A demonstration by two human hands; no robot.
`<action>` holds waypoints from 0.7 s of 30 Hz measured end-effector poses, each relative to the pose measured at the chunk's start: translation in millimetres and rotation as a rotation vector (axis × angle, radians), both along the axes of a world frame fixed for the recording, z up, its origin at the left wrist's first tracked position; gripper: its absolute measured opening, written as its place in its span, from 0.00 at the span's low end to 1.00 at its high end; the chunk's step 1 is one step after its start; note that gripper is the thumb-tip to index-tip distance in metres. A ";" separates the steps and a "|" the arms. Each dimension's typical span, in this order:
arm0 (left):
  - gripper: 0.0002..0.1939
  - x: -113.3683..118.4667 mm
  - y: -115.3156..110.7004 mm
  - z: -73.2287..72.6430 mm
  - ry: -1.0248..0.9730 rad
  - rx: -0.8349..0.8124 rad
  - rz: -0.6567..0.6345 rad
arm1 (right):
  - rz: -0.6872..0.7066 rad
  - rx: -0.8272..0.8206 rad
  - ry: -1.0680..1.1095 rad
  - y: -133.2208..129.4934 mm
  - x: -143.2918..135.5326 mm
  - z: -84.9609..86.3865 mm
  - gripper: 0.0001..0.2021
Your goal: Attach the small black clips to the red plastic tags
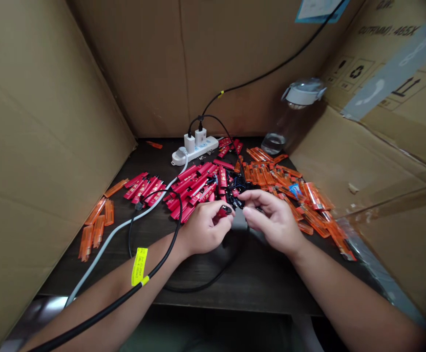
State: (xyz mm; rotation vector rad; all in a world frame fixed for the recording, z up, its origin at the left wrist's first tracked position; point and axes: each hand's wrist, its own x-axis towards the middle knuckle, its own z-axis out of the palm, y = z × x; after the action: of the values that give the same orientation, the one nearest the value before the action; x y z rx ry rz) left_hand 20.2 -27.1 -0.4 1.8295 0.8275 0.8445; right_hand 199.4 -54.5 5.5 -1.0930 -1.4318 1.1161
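My left hand (207,227) is closed around a red lighter (224,211); its dark end shows past my thumb and index finger. Just to the right, my right hand (271,220) is half curled, with a gap between thumb and index fingertip and nothing visible in it. Its fingertips are near a heap of small black parts (238,188). Under both hands is a grey block (239,221), partly hidden. Behind my left hand lies a pile of red lighters (193,188). Beyond my right hand are many translucent orange lighter bodies (264,173).
A white power strip (194,151) with chargers stands at the back. A pale cable (125,224) and a black cable (161,261) cross on the left, the black one over my forearm. A clear bottle (277,142) stands back right. Cardboard walls (235,63) surround the dark table (213,293).
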 end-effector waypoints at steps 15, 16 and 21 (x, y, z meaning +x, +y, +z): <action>0.14 -8.7 5.4 8.8 -0.427 -0.819 -0.309 | -0.133 -0.424 0.543 17.2 3.4 2.5 0.13; 0.17 -8.3 5.4 9.4 -0.440 -0.828 -0.314 | -0.138 -0.431 0.555 17.9 3.6 1.9 0.12; 0.16 -6.4 6.9 7.6 -0.507 -0.877 -0.364 | -0.115 -0.525 0.639 18.6 3.6 4.3 0.10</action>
State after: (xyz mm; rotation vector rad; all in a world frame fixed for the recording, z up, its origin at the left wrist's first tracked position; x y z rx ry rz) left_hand 13.7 -20.2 7.3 0.8870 0.4037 0.5353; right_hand 203.0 -35.9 9.8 -1.0127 -0.5820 1.6213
